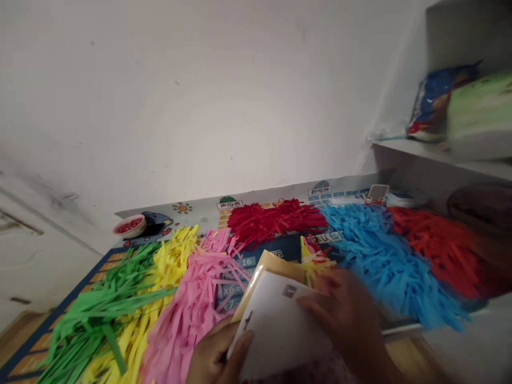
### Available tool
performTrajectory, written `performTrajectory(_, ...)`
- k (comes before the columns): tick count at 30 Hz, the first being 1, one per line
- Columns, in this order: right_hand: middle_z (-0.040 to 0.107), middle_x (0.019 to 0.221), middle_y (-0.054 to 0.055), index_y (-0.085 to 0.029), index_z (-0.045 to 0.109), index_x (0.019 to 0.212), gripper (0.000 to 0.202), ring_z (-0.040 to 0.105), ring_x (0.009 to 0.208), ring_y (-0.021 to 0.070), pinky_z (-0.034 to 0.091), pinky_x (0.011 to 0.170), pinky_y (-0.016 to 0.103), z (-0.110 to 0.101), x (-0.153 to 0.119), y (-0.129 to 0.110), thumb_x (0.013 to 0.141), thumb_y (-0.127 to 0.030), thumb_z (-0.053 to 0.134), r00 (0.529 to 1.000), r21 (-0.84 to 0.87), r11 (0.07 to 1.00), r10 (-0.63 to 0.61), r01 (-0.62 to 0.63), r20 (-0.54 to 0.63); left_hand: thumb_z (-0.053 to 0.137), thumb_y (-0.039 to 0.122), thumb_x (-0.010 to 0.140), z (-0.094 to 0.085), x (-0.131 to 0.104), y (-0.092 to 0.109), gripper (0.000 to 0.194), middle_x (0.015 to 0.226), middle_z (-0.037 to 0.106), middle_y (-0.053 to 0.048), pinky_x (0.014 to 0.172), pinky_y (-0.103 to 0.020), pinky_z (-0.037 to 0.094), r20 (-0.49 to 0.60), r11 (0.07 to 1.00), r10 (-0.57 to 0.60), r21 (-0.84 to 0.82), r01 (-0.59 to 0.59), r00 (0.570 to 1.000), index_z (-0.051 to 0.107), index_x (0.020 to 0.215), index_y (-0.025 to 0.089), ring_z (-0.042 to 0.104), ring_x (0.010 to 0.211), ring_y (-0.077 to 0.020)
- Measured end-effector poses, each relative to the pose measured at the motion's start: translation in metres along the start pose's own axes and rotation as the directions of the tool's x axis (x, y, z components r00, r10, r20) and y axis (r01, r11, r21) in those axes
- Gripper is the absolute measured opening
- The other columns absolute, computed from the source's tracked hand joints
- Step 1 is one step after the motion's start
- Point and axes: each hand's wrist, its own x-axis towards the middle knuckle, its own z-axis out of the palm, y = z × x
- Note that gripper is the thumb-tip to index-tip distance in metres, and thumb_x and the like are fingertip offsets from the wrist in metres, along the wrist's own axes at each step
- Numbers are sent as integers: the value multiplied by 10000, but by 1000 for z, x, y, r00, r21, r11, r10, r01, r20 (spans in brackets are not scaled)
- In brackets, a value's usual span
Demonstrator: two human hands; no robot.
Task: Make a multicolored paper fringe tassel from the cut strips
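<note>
My left hand (222, 349) grips the lower left edge of a flat white piece (280, 325) with small dark print, its thumb lying on top. A tan, glossy-edged layer (276, 261) shows behind the white piece; I cannot tell if the two form an envelope or a booklet. At the upper right of this packet, my right hand (344, 309) has its fingers curled together, partly blurred. What they pinch is hard to make out. Just beyond them lies a small bundle of yellow and red paper strips (314, 258).
Bunches of paper strips cover the patterned mat: green (96, 309), yellow (176, 253), pink (184, 314), dark red (276, 218), blue (384, 261) and red (440, 245). A bowl of red bits (130, 226) stands at back left. A shelf (416, 149) with packages juts out at right.
</note>
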Motion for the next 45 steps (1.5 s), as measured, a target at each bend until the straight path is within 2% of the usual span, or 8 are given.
performTrajectory(7, 626, 721, 17, -238, 649, 796, 153, 604, 664, 175, 467, 585, 265, -2, 5, 1, 874, -365, 612, 859, 47, 910, -406, 413, 311, 606, 567, 804, -14, 21, 6, 455, 711, 591, -29, 566, -192, 409, 320, 969, 13, -239, 67, 947, 670, 687, 132, 528, 650, -149)
performTrajectory(11, 699, 898, 39, -258, 674, 1000, 260, 664, 817, 211, 532, 704, 277, -5, -1, 21, 777, -380, 725, 813, 92, 852, -521, 516, 261, 578, 507, 837, -40, 15, 1, 416, 655, 587, -11, 511, -184, 378, 208, 987, -29, -151, 62, 978, 664, 668, 136, 501, 569, -122)
performTrajectory(15, 720, 948, 54, -245, 674, 972, 340, 686, 840, 264, 558, 695, 321, -15, 1, 48, 721, -463, 739, 972, 189, 981, -96, 55, 215, 671, 525, 727, -80, 9, -21, 350, 615, 666, -17, 523, -209, 449, -171, 998, -59, 19, 63, 984, 708, 651, 185, 578, 560, -172)
performTrajectory(20, 739, 889, 77, -203, 634, 971, 322, 712, 802, 287, 589, 667, 378, 8, 5, 46, 791, -468, 655, 902, 548, 729, 236, -410, 361, 648, 539, 721, -87, 38, -29, 356, 628, 713, -27, 500, -225, 479, -237, 996, -66, 44, 79, 969, 724, 678, 194, 619, 539, -193)
performTrajectory(30, 744, 983, 31, -350, 732, 958, 158, 710, 822, 254, 591, 737, 369, 45, 29, 50, 828, -303, 655, 833, 239, 889, -452, 391, 318, 290, 494, 936, -158, 142, -57, 538, 1169, 685, -83, 1062, -433, 348, -160, 800, 403, 539, -262, 901, 738, 954, 197, 541, 1171, -278)
performTrajectory(34, 708, 1111, 53, -300, 712, 1026, 213, 667, 990, 300, 541, 856, 443, 95, -2, 41, 821, -274, 660, 656, -162, 639, -701, 752, 280, 564, 508, 837, -120, 147, -53, 350, 1445, 475, -101, 1104, -575, 217, -2, 594, 462, 743, -308, 887, 756, 786, 220, 334, 1358, -367)
performTrajectory(40, 701, 1135, 44, -245, 675, 1111, 253, 629, 1071, 292, 464, 973, 461, 146, -48, 31, 878, -251, 576, 764, -290, 710, -623, 642, 166, 643, 259, 693, 20, 85, -63, 630, 1432, 485, -137, 1019, -547, 401, 132, 576, 464, 706, -411, 876, 537, 1312, 213, 392, 1329, -364)
performTrajectory(45, 708, 1106, -1, -322, 638, 1179, 306, 637, 1047, 230, 489, 943, 367, 108, -10, 43, 892, -329, 536, 745, -84, 741, -658, 667, 112, 462, 27, 692, 47, 69, -91, 727, 1399, 533, -108, 1032, -473, 415, 11, 599, 454, 736, -314, 891, 425, 1403, 177, 450, 1310, -298)
